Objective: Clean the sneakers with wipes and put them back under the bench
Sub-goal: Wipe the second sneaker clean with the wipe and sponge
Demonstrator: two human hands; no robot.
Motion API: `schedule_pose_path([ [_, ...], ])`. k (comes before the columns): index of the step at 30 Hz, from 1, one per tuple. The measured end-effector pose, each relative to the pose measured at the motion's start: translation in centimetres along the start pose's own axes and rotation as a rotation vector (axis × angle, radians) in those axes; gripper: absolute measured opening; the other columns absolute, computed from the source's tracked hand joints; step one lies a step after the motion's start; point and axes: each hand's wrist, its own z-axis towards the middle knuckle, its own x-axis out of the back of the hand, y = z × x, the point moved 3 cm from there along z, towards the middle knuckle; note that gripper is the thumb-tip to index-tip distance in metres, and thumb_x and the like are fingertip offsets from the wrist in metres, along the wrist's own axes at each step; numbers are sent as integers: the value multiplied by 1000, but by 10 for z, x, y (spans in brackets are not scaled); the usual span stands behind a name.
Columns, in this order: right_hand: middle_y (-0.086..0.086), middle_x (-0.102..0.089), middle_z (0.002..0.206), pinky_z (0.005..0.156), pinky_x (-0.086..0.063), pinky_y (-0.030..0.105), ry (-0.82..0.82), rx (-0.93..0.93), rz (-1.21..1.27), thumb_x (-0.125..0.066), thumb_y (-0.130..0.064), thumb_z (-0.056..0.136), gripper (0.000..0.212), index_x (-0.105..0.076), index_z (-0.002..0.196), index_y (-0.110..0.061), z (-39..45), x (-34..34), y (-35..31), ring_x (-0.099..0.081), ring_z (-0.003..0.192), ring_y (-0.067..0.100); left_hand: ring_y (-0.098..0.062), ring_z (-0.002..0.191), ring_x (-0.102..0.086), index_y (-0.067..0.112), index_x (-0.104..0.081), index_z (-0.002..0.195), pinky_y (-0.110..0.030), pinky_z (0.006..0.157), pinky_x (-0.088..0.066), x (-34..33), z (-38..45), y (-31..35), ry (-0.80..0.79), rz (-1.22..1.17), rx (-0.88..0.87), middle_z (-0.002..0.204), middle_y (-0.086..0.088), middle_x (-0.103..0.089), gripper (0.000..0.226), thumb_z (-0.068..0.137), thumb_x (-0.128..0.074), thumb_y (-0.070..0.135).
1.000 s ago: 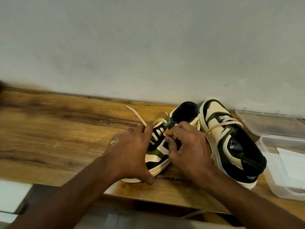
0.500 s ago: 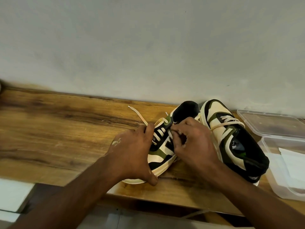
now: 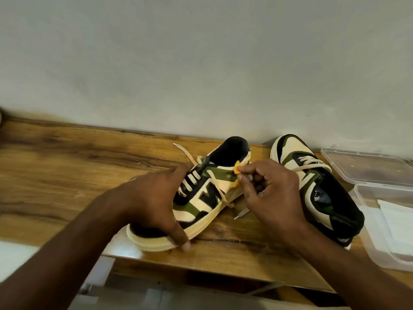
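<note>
Here, left hand (image 3: 154,202) grips near sneaker's (image 3: 207,193) toe at bench (image 3: 67,175) edge, hiding it; right hand (image 3: 270,193) pinches a small orange, indistinct piece (image 3: 237,170); second sneaker (image 3: 312,186) beside; container (image 3: 384,220) cropped right

You're in what looks like a home, likely by an entryway; a wooden bench (image 3: 67,175) runs along a plain pale wall (image 3: 201,63), with light floor tiles (image 3: 13,258) showing below its front edge; a pair of sneakers (image 3: 312,186) sits on the bench; a clear plastic box (image 3: 380,231) of white wipes (image 3: 400,220) stands open beside them.
</note>
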Motion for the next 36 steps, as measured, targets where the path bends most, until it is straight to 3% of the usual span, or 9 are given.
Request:
schedule_pose_path([
  [4, -8, -72, 95, 69, -56, 16, -47, 30, -26, -81, -11, 86, 18, -77, 103, -17, -9, -7, -7, -66, 82, 3, -16, 141, -44, 41, -8, 160, -46, 112, -46, 0, 2, 18, 268, 4, -55, 161, 10, -39, 137, 53, -79, 88],
  [8, -10, -72, 90, 65, -54, 13, -38, -3, -10, -82, -13, 86, 15, -77, 99, -18, -11, -3, -3, -67, 78, 3, -16, 136, -43, 28, -44, 151, -47, 109, -44, -1, 9, 52, 775, 96, -282, 147, 6, -50, 64, 94, -63, 49],
  [13, -6, -72, 90, 68, -57, 21, -23, 73, 3, -82, -9, 85, 13, -77, 97, -14, -16, -10, -6, -66, 79, 5, -16, 138, -40, 26, -64, 132, -47, 117, -27, -18, 40, 61, 627, 65, -247, 134, 10, -61, 40, 97, -47, 30],
  [18, -10, -70, 90, 67, -57, 20, -3, -73, -2, -79, -11, 86, 16, -73, 99, -19, -12, -5, 12, -66, 79, 4, -15, 123, -44, 23, -69, 111, -43, 102, -39, -16, 57, 59, 553, -150, -212, 110, 11, -63, 15, 103, -58, 30],
  [21, -13, -72, 86, 64, -61, 29, 42, -218, 45, -78, -13, 88, 16, -74, 100, -22, -5, -5, 30, -69, 75, 4, -14, 107, -50, 26, -65, 103, -40, 90, -45, -15, 59, 57, 494, -249, -229, 103, 9, -60, 8, 105, -58, 28],
  [24, -11, -73, 90, 66, -62, 27, 44, -193, 63, -78, -10, 88, 19, -76, 104, -20, -9, -11, 23, -69, 77, 3, -11, 90, -54, 26, -63, 97, -37, 79, -48, -14, 61, 56, 498, -299, -241, 97, 9, -58, 11, 105, -58, 21],
  [29, -3, -74, 97, 73, -58, 23, -14, 80, 7, -80, -3, 84, 23, -78, 104, -14, -20, -25, -5, -66, 84, 4, -10, 86, -55, 22, -64, 94, -33, 73, -45, -14, 62, 53, 504, -294, -260, 97, 6, -57, 13, 103, -58, 15],
  [34, -9, -74, 95, 69, -63, 28, 96, -183, 14, -77, -9, 88, 23, -78, 107, -21, -2, -7, 25, -68, 80, 3, -9, 84, -55, 25, -63, 92, -30, 71, -44, -15, 62, 54, 494, -327, -273, 94, 9, -57, 16, 104, -59, 16],
  [36, -9, -73, 94, 67, -62, 27, 101, -187, 12, -78, -9, 87, 24, -78, 107, -22, -2, -8, 23, -68, 78, 2, -9, 84, -56, 26, -62, 91, -29, 71, -42, -17, 63, 54, 505, -332, -268, 93, 9, -57, 18, 104, -59, 15],
])
